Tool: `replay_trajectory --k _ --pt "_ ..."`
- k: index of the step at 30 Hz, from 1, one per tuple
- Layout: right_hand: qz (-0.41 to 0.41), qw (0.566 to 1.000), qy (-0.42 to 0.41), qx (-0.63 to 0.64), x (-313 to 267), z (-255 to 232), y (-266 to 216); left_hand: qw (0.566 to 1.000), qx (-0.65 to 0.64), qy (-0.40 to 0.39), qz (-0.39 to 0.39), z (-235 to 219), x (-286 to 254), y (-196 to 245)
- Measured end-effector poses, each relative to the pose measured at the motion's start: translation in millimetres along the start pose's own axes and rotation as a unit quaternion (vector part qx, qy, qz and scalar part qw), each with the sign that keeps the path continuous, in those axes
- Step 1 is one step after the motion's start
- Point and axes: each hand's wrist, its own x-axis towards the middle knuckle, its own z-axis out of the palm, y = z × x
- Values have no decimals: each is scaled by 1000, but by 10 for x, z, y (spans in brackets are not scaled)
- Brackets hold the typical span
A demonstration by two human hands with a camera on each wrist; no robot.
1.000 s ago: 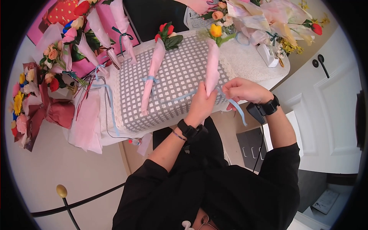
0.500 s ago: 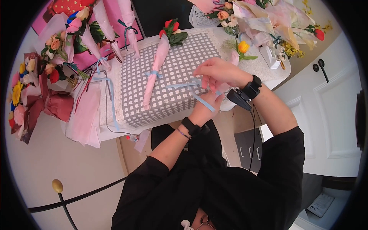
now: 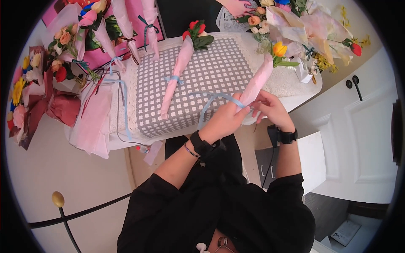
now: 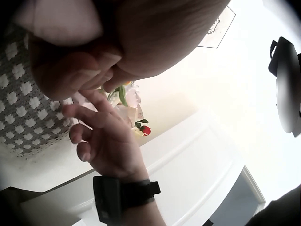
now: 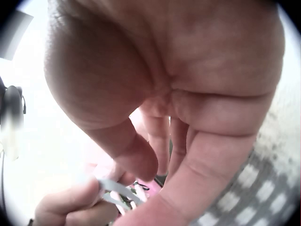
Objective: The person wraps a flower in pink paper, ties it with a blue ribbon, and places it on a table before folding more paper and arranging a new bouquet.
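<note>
My left hand (image 3: 222,121) grips the lower end of a pink paper-wrapped flower (image 3: 259,81), which tilts up to the right over the table's near edge. A yellow tulip (image 3: 279,49) with green leaves shows at its top. Light blue ribbon (image 3: 216,96) crosses the wrapping at my left thumb, and its long tail loops over the mat. Beside the wrapping's lower end is my right hand (image 3: 275,113); in the left wrist view its fingers (image 4: 83,133) are spread and loosely bent. The right wrist view shows the ribbon (image 5: 115,187) at the left fingertips.
A second pink-wrapped bunch with red flowers (image 3: 178,69) and a blue bow lies on the grey checked mat (image 3: 219,63). Bouquets crowd the left (image 3: 42,92) and back right (image 3: 295,25). Pink paper sheets (image 3: 95,120) hang at the left edge. Another person's hand (image 3: 236,7) is at the back.
My right hand crossed over the left with the ribbon, then drew back to the right, below the wrapping. The wrapped tulip now leans further right, with ribbon across it at my left thumb.
</note>
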Motion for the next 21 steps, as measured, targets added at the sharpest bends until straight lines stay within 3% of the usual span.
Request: replay_trajectory --k 2,6,8,9,11,12,14,15,17,18,20,21 --pt "-79 996 -16 41 134 106 56 1000 -11 -17 -8 -34 4 64" --pt "-86 993 -57 54 347 233 -48 998 -17 -30 -54 -105 -38 230" --pt "-211 976 -35 -45 475 322 -53 997 -37 -29 -59 -109 -63 233" --pt "-211 976 -37 -43 512 335 -70 997 -36 -27 -60 -93 -50 149" --pt "-178 978 -64 -84 559 340 -133 993 22 33 110 -82 4 75" --pt "-179 978 -65 -84 594 339 -77 993 22 34 110 -98 -9 36" --pt "-228 966 15 -121 672 373 37 999 -7 -33 -35 -226 -50 339" --pt "-229 966 12 -121 639 381 41 999 -6 -30 -35 -235 -31 292" --pt "-64 989 125 38 419 466 -33 999 -24 -12 33 -246 33 182" --pt "-64 990 123 37 376 484 49 999 -24 -9 33 -257 42 161" --pt "-39 997 -26 54 251 526 232 998 -48 18 22 -272 44 210" --pt "-85 991 -31 94 180 677 298 999 -48 14 21 -277 47 234"
